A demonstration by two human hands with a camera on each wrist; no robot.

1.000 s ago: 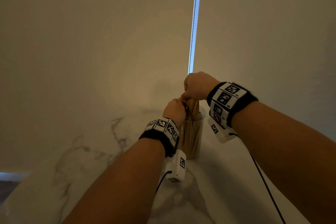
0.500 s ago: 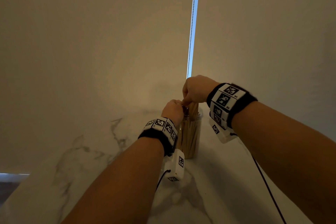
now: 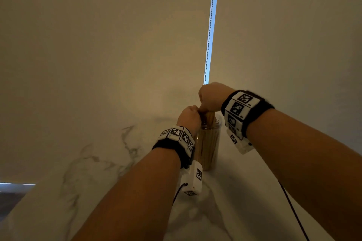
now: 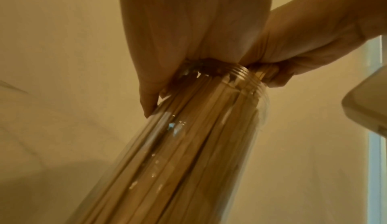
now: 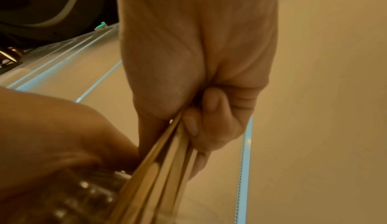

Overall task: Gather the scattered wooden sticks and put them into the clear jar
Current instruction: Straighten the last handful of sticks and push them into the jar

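Note:
A tall clear jar (image 3: 208, 146) stands upright on the marble table, packed with wooden sticks (image 4: 199, 153). My left hand (image 3: 189, 116) grips the jar's threaded neck (image 4: 243, 75), with the thumb (image 4: 148, 98) down the glass. Just above the mouth, my right hand (image 3: 212, 97) holds a bundle of sticks (image 5: 163, 169) in curled fingers (image 5: 211, 105). The lower ends of the bundle go into the jar's mouth. The two hands touch at the rim. The hands hide the jar's opening.
The white marble tabletop (image 3: 98, 172) runs to a beige blind (image 3: 98, 45) right behind the jar. A bead chain (image 3: 210, 25) hangs in a bright gap in the blind. A black cable (image 3: 293, 211) trails from my right wrist. The table's left edge (image 3: 17, 199) lies at the lower left.
My right hand has sunk a little toward the jar's mouth with the sticks. The left hand stays on the neck.

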